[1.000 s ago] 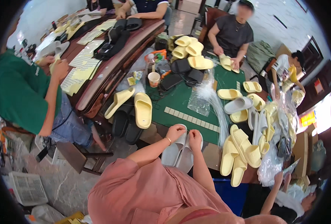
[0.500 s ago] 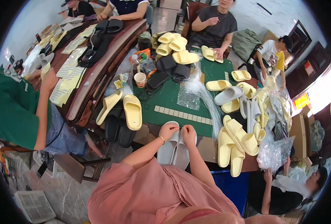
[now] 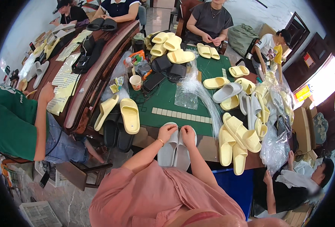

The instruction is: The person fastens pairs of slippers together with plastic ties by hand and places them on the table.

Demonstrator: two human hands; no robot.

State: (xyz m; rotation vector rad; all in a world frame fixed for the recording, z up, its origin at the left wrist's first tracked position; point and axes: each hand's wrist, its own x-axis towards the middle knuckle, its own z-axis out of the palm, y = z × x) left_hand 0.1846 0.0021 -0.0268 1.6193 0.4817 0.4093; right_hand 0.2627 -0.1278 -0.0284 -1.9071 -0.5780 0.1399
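At the near edge of the table a pair of grey ribbed slippers lies side by side, the left slipper (image 3: 167, 153) and the right slipper (image 3: 182, 154) with toes pointing away from me. Over the left one's toe end is my left hand (image 3: 167, 132), fingers curled together in a pinch. Close beside it, above the right slipper, my right hand (image 3: 188, 135) is also closed in a pinch. Whatever the fingertips hold is too thin or hidden to make out. Just beyond lies a row of pale square labels (image 3: 181, 115) on the green mat (image 3: 152, 104).
Yellow slippers lie left (image 3: 130, 115) and right (image 3: 238, 132) of my hands. A fan of clear plastic strands (image 3: 203, 100) spreads across the mat. Behind stand a paper cup (image 3: 135, 82) and dark slippers (image 3: 161, 64). Several co-workers sit or stand around the table.
A thin pale strand between my fingertips no longer shows. My view has shifted slightly. The person across has taken a hand off the yellow slippers and brought both hands together.
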